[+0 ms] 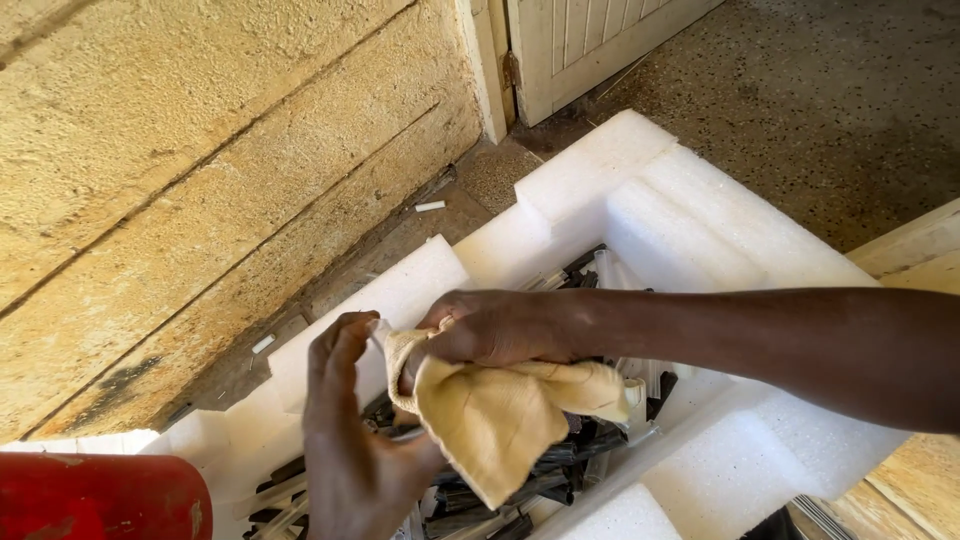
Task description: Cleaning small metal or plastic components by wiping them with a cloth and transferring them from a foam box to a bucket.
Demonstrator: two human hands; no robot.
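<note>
My right hand (pixel 495 330) reaches in from the right and grips a pale yellow cloth (pixel 500 420), which hangs down over a white foam box (pixel 700 230). My left hand (pixel 350 440) comes up from below with its fingers apart, the fingertips touching the cloth's upper left edge. Whether something small sits inside the cloth between the two hands is hidden. Under the hands the box holds several black and clear stick-like parts (pixel 560 465), jumbled together.
A rough yellowish block wall (pixel 200 150) runs along the left. A white door (pixel 590 40) stands at the top, above a speckled concrete floor (pixel 830 100). A red cylindrical object (pixel 100 497) lies at the bottom left. Pale wooden boards (pixel 920 250) sit at the right edge.
</note>
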